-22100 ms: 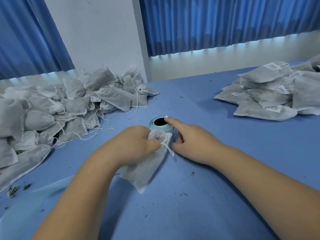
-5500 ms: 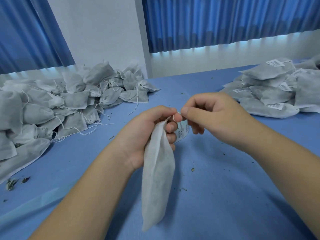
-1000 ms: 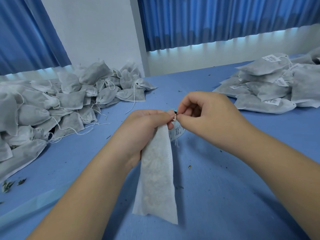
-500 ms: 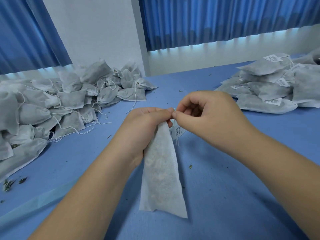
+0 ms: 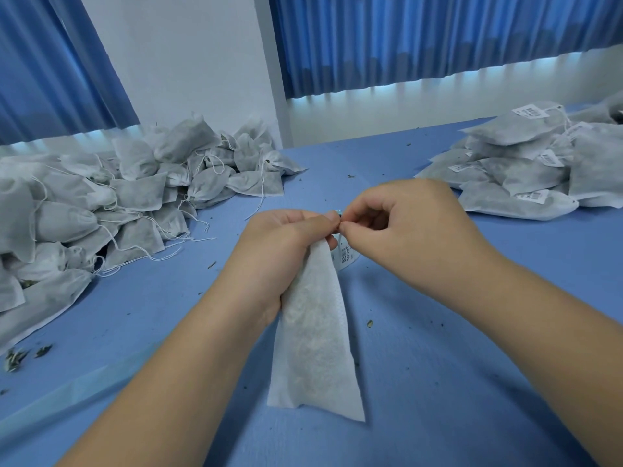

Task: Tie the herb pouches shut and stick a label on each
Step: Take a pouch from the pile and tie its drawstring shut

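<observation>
Lifted off the counter [image 5: 472,365], the pouch [image 5: 313,332] hangs gripped in the left hand [image 5: 279,251]; the right hand [image 5: 404,230] pinches its drawstring [image 5: 341,235], label [image 5: 346,256] already on.

left: untied pouch heap [image 5: 101,203] | right: labelled pouch stack [image 5: 522,176] | between: bare table [image 5: 357,163] lane

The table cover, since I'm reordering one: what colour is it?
The table cover is plain blue; the head view shows it.
</observation>
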The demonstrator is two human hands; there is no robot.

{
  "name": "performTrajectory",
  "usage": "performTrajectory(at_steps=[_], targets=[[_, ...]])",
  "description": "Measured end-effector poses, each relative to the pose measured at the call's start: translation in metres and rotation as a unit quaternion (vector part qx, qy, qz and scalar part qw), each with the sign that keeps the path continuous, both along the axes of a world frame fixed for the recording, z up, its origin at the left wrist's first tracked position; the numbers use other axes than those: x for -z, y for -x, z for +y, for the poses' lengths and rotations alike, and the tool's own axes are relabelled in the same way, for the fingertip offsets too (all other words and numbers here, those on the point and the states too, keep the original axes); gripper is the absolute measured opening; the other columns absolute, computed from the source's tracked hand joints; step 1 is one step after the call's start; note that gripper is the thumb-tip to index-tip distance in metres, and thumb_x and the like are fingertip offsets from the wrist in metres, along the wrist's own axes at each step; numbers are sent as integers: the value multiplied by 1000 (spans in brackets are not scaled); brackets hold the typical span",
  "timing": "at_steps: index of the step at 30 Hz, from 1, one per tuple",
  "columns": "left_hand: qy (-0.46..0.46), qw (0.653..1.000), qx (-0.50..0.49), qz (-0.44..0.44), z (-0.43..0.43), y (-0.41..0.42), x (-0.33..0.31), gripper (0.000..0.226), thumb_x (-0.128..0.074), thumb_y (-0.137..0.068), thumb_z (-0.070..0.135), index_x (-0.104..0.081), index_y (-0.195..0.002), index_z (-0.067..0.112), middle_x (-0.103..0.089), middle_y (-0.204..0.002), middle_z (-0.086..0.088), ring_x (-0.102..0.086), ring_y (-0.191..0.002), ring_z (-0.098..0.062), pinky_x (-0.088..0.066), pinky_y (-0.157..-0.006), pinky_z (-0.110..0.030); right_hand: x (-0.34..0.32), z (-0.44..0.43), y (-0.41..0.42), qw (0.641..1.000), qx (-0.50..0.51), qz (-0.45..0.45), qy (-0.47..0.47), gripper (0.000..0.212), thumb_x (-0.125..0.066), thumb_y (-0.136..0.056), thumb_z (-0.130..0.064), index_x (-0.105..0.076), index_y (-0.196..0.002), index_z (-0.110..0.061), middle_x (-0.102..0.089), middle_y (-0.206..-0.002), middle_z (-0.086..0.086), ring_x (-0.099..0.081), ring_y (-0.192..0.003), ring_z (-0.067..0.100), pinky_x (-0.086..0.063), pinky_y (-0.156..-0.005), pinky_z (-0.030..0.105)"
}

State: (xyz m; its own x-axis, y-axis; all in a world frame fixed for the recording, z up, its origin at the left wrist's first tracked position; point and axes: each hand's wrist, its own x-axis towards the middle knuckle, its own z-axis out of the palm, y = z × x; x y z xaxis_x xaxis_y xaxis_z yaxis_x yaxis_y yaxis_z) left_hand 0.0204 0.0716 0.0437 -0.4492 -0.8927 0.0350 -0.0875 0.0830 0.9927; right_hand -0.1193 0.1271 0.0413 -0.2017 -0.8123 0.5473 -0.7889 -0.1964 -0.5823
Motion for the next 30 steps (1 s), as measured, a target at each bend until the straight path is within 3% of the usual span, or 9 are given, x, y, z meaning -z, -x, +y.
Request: performTrajectory(at_steps=[8, 12, 15, 19, 24, 30], targets=[[55, 998, -7, -32, -1, 3, 7, 31, -70, -89, 26, -74, -58, 25, -69, -64, 6, -57, -56, -5, -44, -53, -16, 6, -2, -2, 998, 34, 41, -15, 9, -66, -76, -25, -70, -70, -21, -61, -59, -12, -56, -62, 6, -42, -56, 24], [75, 996, -14, -51, -3, 2, 8, 29, -71, -88, 30, -74, -59, 26, -70, -65, 7, -54, -60, -7, -42, -58, -18, 5, -3, 0, 999, 32, 15, -26, 9, -66, -75, -23, -68, -66, -21, -57, -54, -12, -51, -56, 0, -34, -49, 14], [112, 991, -28, -64, -4, 1, 7, 25, -73, -85, 33, -75, -61, 25, -70, -65, 9, -51, -54, -1, -39, -52, -11, 4, -3, 3, 999, 32, -8, -41, 10, -66, -75, -20, -66, -65, -20, -57, -54, -11, -50, -57, -1, -36, -48, 13], [115, 991, -32, -58, -5, -1, 6, 23, -74, -84, 34, -76, -65, 21, -71, -65, 9, -50, -51, 2, -38, -49, -7, -2, -1, 4, 992, 20, -107, -60, 7, -63, -69, -23, -65, -63, -19, -60, -53, -8, -55, -53, 7, -37, -45, 12], [74, 995, -38, -52, -10, -5, 3, 21, -73, -86, 33, -77, -68, 22, -71, -67, 10, -57, -57, 1, -41, -50, -8, -9, -1, 13, 957, -40, -274, -91, 15, -60, -78, -13, -62, -64, -6, -58, -49, 5, -52, -52, 17, -44, -57, 31], [32, 998, -1, -47, -10, -6, 1, 32, -73, -86, 27, -72, -54, 21, -69, -65, 6, -55, -49, -1, -40, -45, -10, -9, 0, 15, 878, -190, -434, -64, 18, -64, -83, -4, -61, -66, -10, -48, -57, 3, -48, -51, 15, -39, -46, 21]])
